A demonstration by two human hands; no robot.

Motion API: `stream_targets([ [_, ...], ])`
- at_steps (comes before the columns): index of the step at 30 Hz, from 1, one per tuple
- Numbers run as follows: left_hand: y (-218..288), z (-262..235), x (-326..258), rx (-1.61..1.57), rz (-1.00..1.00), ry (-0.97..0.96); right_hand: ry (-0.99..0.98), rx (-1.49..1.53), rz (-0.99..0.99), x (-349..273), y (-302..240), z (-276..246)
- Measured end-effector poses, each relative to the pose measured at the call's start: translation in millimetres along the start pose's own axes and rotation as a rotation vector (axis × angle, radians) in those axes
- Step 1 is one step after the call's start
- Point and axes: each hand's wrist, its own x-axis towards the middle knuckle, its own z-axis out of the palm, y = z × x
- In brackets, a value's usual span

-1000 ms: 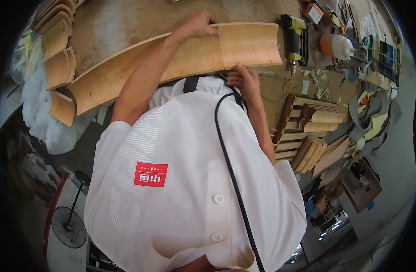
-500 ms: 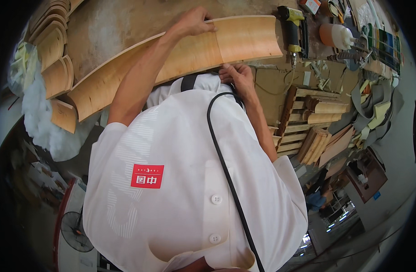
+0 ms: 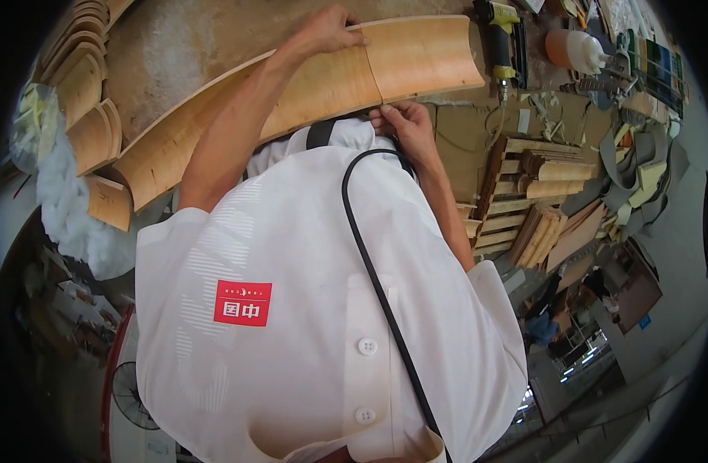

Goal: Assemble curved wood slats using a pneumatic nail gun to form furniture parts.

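Two trough-shaped plywood panels lie end to end on the bench, a long left panel (image 3: 300, 89) and a shorter right panel (image 3: 423, 55), with a thin dark seam between them. My left hand (image 3: 331, 31) reaches across the long panel and grips the far rim at the seam, its fingers bent over the edge. At the near rim, just below the same seam, my right hand (image 3: 408, 127) is closed with thumb and fingertips at the edge. Some of its fingers are hidden.
A yellow-and-black air nailer (image 3: 499, 42) with a hose lies right of the panels, beside a plastic bottle (image 3: 576, 51) of orange liquid. Curved plywood pieces (image 3: 84, 77) are stacked at the left above white stuffing (image 3: 80, 208). A wooden pallet (image 3: 502, 193) bears more pieces.
Both hands stay at the seam with small finger shifts. The panels sit slightly higher in the picture, and the whole view has shifted a little.
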Motion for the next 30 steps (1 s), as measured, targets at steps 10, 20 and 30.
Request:
stream_targets([
  [10,7.9,-3.8,-4.1,0.033,-0.034,-0.045,-0.036,0.183,0.051,5.1,0.1,-4.0],
  [20,8.0,-4.9,-3.7,0.028,-0.032,-0.042,-0.042,0.099,0.017,9.4,9.1,-6.1],
  [30,2.6,-3.1,-0.9,0.019,-0.021,-0.043,-0.053,-0.018,-0.065,8.2,14.8,-9.4],
])
